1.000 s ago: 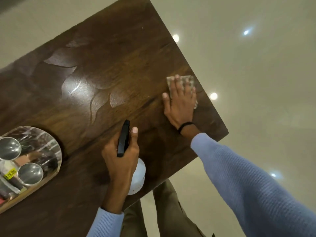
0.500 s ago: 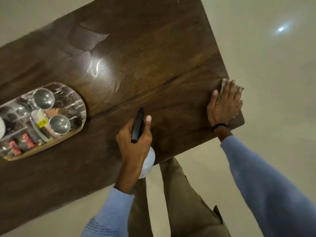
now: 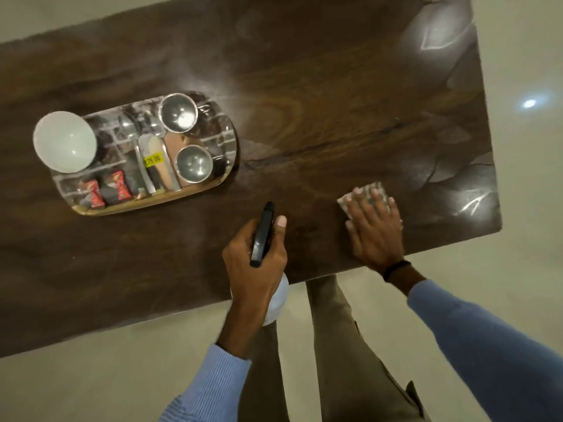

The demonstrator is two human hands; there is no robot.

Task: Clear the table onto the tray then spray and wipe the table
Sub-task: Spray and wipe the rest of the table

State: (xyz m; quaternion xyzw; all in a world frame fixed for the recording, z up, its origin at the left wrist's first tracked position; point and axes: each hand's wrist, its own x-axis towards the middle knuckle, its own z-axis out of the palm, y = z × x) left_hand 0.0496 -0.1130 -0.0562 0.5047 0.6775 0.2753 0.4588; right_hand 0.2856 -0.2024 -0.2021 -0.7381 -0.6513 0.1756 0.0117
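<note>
Left hand: your left hand is wrapped around the neck of the sprayer, thumb up along its black head, nozzle pointing across the table toward the tray's right end. The white bottle hangs past the near edge, mostly hidden under your wrist.
Right hand: your right hand lies flat, fingers spread and not clenched, palm pressing the cloth onto the table near the near edge, toward the right end.
Cloth: folded, speckled, only its far part shows beyond your fingertips.
Tray: an oval tray sits on the table's left half, well apart from both hands.
Tray contents: a white bowl at its left end, overhanging the rim; two steel bowls at its right end, one behind the other; a spoon and a flat pack with a yellow price label in the middle; two red sachets along the near rim.
Table: wet, shiny streaks at the far right corner and at the right edge.
</note>
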